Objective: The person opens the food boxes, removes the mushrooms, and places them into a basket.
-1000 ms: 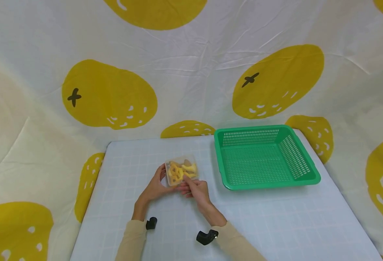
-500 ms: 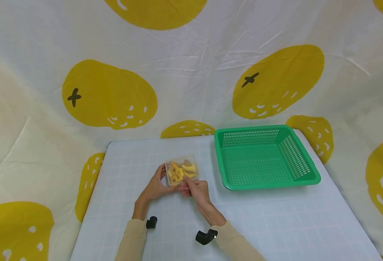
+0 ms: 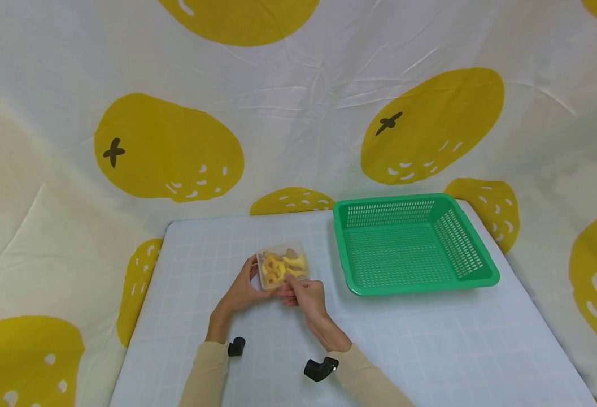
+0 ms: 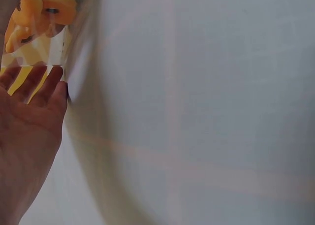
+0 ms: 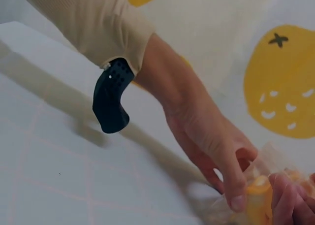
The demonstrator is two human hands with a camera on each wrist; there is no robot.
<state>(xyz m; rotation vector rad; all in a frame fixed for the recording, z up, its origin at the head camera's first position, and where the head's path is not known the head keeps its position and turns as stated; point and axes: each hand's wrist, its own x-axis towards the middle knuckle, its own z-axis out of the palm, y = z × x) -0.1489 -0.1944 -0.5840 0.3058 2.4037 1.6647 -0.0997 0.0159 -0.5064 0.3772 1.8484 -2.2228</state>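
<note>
Yellow-fruited backdrop (image 3: pixel 298 130) behind a white table (image 3: pixel 430 350)

Toward the far right sits a green basket (image 3: pixel 425 291). Left of it, the person's left hand (image 3: pixel 237 295) curls round the left side of a clear box (image 3: pixel 279 249), and the right hand (image 3: pixel 308 299) pinches its near edge (resting or lifted, I can't tell). Small yellow pieces (image 3: pixel 294 262) show inside.

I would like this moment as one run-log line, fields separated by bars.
left hand: grips box, left side | right hand: holds near edge | box: yellow pieces inside | basket: right of box
</note>
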